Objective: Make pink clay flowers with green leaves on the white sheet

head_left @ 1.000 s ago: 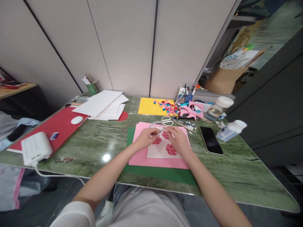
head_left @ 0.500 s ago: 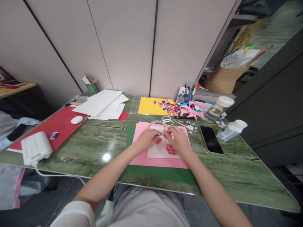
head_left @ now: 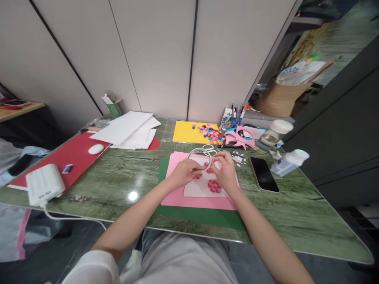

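My left hand (head_left: 186,173) is closed on the lower rim of a thin white roll of tape (head_left: 200,149), tilted up over the papers. Beside the roll's right edge is my right hand (head_left: 224,170), thumb and fingertips drawn together; whatever they pinch is too small to make out. Below the hands lies a white sheet (head_left: 197,191) bearing clusters of small pink-red paper roses (head_left: 214,186). That sheet rests on pink paper (head_left: 174,199), with green paper (head_left: 204,217) underneath. Scissors with white handles (head_left: 209,149) lie just behind the roll, partly covered.
Yellow paper (head_left: 183,132) at the back carries many coloured bits (head_left: 211,134). To the right are a phone (head_left: 263,174), a white bottle (head_left: 290,162) and a clear bottle (head_left: 272,136). White sheets (head_left: 127,128), a red sheet (head_left: 78,154) and a power bank (head_left: 45,184) lie left.
The tape roll has shifted slightly right and up in my left hand. My right hand has moved a little right, from over the roses to the roll's right edge.
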### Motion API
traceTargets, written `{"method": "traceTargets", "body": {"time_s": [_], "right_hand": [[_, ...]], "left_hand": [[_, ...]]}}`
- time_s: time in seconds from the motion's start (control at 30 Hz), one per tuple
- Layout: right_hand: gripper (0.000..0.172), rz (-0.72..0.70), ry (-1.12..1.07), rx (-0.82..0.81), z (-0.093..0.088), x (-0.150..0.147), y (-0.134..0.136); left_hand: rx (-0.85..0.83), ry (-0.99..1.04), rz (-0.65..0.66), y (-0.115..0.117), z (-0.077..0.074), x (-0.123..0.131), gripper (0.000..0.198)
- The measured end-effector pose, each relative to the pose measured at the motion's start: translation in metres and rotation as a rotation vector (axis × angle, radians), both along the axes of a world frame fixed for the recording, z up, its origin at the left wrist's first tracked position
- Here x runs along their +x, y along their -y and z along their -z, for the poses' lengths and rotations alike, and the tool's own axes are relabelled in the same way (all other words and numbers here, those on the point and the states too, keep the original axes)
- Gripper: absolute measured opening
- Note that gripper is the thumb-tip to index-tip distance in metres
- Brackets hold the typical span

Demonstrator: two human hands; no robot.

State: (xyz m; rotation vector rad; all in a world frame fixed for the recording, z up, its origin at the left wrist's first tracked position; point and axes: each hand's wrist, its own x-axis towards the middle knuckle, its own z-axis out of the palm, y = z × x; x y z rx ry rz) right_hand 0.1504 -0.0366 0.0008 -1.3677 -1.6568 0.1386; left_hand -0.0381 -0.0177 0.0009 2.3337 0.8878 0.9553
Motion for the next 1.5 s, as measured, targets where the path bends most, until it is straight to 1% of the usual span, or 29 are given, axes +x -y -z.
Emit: {"method": "traceTargets", "body": {"time_s": [0.07, 0.13, 0.2, 0.27, 0.33, 0.37, 0.47, 0.53, 0.6, 0.67, 0.73, 0.8, 0.87, 1.0, 1.1, 1.2, 1.27, 1.33, 1.43, 1.5], "right_hand": [[0.013, 0.081, -0.1, 0.004, 0.003, 0.015, -0.008], [0.021, 0.107, -0.252, -0.061, 0.006, 0.032, -0.017], [0.026, 0.066, -0.422, -0.167, 0.008, 0.045, -0.023], [0.029, 0.019, -0.617, -0.275, 0.009, 0.052, -0.026], [0.028, -0.009, -0.791, -0.355, 0.008, 0.053, -0.027], [0.027, -0.019, -0.844, -0.377, 0.008, 0.052, -0.027], [0.025, -0.038, -0.923, -0.412, 0.006, 0.05, -0.027], [0.026, -0.053, -0.942, -0.433, 0.008, 0.051, -0.028], [0.03, -0.061, -0.929, -0.441, 0.013, 0.054, -0.03], [0.036, -0.051, -0.876, -0.424, 0.02, 0.06, -0.033], [0.041, 0.018, -0.749, -0.393, 0.027, 0.068, -0.038], [0.044, 0.123, -0.581, -0.367, 0.03, 0.077, -0.048], [0.047, 0.212, -0.446, -0.358, 0.029, 0.085, -0.063], [0.052, 0.318, -0.229, -0.376, 0.018, 0.091, -0.104], [0.059, 0.376, -0.09, -0.445, 0.014, 0.083, -0.134], [0.064, 0.402, 0.002, -0.543, 0.016, 0.075, -0.153], [0.066, 0.411, 0.038, -0.608, 0.018, 0.078, -0.157], [0.068, 0.42, 0.053, -0.663, 0.018, 0.087, -0.155], [0.073, 0.421, 0.043, -0.733, 0.016, 0.107, -0.146], [0.075, 0.405, 0.02, -0.769, 0.014, 0.118, -0.138]], "left_hand": [[-0.046, 0.032, 0.002, 0.003, -0.003, 0.002, 0.016], [-0.081, 0.041, -0.026, 0.001, -0.003, 0.002, 0.019], [-0.093, 0.037, -0.081, -0.008, 0.0, -0.003, 0.021], [-0.076, 0.008, -0.156, -0.021, 0.005, -0.012, 0.023], [-0.033, -0.094, -0.255, -0.037, 0.011, -0.023, 0.025], [-0.014, -0.151, -0.305, -0.044, 0.015, -0.029, 0.025], [0.02, -0.318, -0.438, -0.059, 0.027, -0.041, 0.031], [0.031, -0.382, -0.497, -0.062, 0.033, -0.044, 0.037], [0.041, -0.415, -0.515, -0.061, 0.036, -0.043, 0.041], [0.059, -0.426, -0.496, -0.057, 0.037, -0.039, 0.041], [0.08, -0.424, -0.449, -0.051, 0.035, -0.035, 0.039], [0.088, -0.423, -0.382, -0.044, 0.034, -0.029, 0.037], [0.085, -0.423, -0.319, -0.039, 0.033, -0.024, 0.034], [0.098, -0.422, -0.247, -0.034, 0.035, -0.019, 0.034], [0.099, -0.432, -0.262, -0.034, 0.035, -0.02, 0.033], [0.092, -0.44, -0.286, -0.034, 0.034, -0.021, 0.031], [0.094, -0.454, -0.282, -0.034, 0.034, -0.022, 0.031], [0.099, -0.473, -0.275, -0.034, 0.035, -0.023, 0.03], [0.118, -0.504, -0.262, -0.035, 0.039, -0.023, 0.032], [0.129, -0.54, -0.245, -0.036, 0.043, -0.025, 0.037]]}}
